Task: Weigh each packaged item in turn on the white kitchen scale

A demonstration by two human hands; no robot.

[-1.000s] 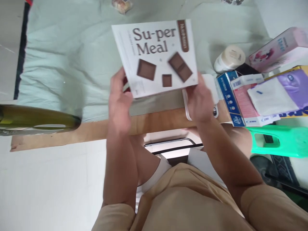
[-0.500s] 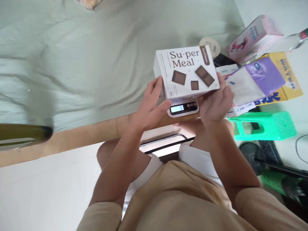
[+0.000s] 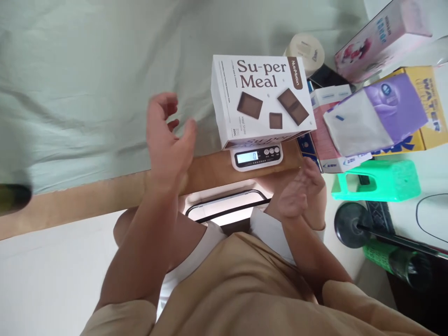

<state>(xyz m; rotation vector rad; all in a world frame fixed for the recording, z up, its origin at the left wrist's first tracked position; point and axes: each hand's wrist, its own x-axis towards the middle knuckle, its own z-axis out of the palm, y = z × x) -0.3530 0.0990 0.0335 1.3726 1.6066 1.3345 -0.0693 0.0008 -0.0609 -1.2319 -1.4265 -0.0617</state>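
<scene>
A white box printed "Su-per Meal" with brown chocolate pieces rests on a small white digital scale near the table's front edge. The scale's lit display shows below the box; its digits are too small to read surely. To the left of the box, apart from it, my left hand hovers with curled, spread fingers and holds nothing. My right hand is low over my right thigh, below and right of the scale, its fingers loosely apart with nothing in them.
Right of the box lie a purple and white packet, a yellow box, a pink box and a round tub. A green plastic stool stands beyond the edge. A dark bottle end shows at far left.
Both hands have let go of the box, which stays on the scale. My left hand has moved left; my right hand has drawn back toward my lap. The view has shifted slightly.
</scene>
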